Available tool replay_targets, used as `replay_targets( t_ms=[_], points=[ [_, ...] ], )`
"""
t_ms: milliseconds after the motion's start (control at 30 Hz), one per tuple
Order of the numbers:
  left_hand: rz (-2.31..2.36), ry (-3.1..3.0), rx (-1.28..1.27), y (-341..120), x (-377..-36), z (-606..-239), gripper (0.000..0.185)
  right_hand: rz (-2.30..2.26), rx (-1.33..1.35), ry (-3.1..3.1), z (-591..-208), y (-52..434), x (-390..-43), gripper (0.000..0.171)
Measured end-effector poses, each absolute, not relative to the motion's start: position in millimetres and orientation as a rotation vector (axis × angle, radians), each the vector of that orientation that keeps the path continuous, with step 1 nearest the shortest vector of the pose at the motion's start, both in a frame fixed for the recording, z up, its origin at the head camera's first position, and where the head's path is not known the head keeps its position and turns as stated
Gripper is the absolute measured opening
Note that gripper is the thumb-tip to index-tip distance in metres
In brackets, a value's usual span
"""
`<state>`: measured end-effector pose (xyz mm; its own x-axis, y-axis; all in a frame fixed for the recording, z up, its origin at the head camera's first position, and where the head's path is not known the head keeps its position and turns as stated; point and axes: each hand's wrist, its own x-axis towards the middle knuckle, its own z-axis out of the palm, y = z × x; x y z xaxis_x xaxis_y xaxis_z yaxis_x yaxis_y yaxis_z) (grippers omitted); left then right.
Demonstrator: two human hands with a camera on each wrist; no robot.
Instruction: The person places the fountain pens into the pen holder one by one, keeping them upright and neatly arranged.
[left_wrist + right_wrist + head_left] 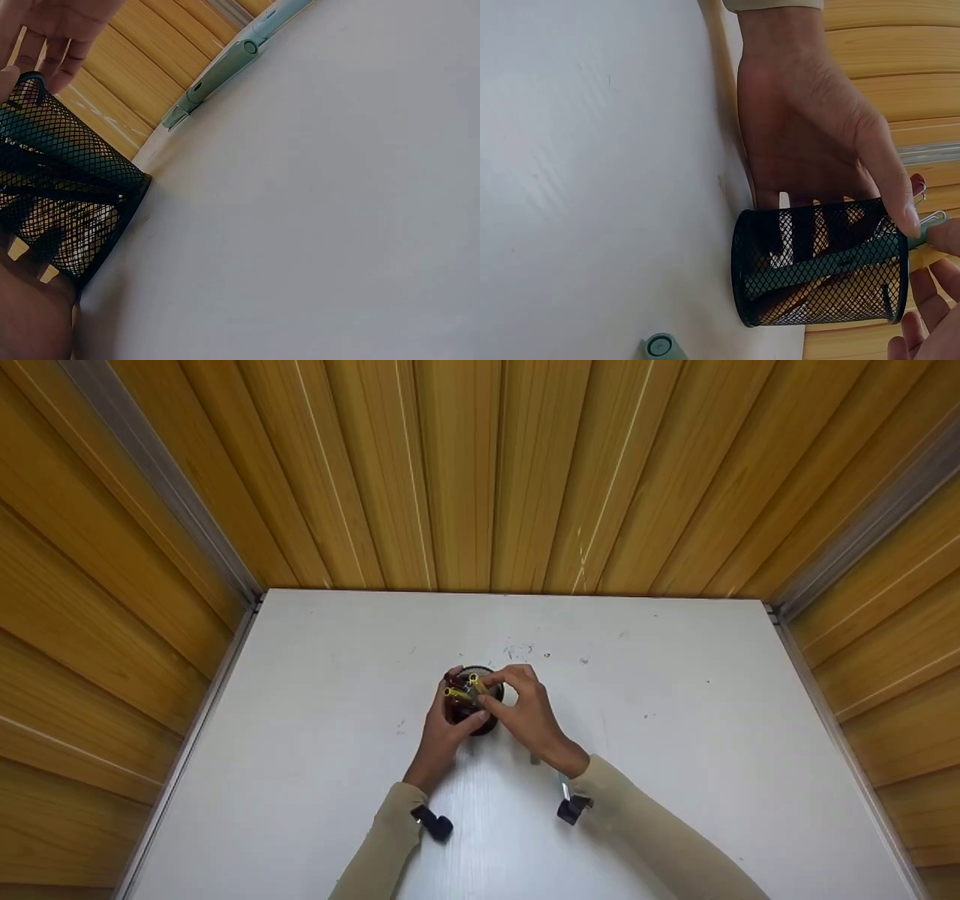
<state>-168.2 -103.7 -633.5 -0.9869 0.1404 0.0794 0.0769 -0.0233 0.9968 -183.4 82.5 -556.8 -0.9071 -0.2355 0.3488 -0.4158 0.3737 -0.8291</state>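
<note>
A black wire-mesh pen holder (pixel 821 262) stands upright on the white table, with several pens inside. My left hand (pixel 446 727) grips it round the side, its thumb at the rim. At the holder's mouth, the thumb and index finger of my right hand (pixel 529 711) pinch a green pen (pixel 832 264) with a metal clip; its lower end is inside the mesh. Round yellow pen ends (pixel 474 679) show at the top in the head view. The right hand's other fingers (pixel 930 300) extend past the rim.
A green and light blue pen (pixel 225 71) lies on the table (pixel 675 697) near my right wrist, partly hidden by it in the head view. Wood-patterned panels (pixel 465 472) enclose the back and sides. Small dark marks (pixel 517 651) dot the tabletop behind the holder.
</note>
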Motion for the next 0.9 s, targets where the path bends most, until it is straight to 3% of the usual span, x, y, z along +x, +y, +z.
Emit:
replay_targets(
  t_ms=[900],
  points=[
    [2.199, 2.162, 0.206, -103, -168, -634, 0.09, 1.488, 0.514, -2.472, -569, 127, -179, 0.022]
  ],
)
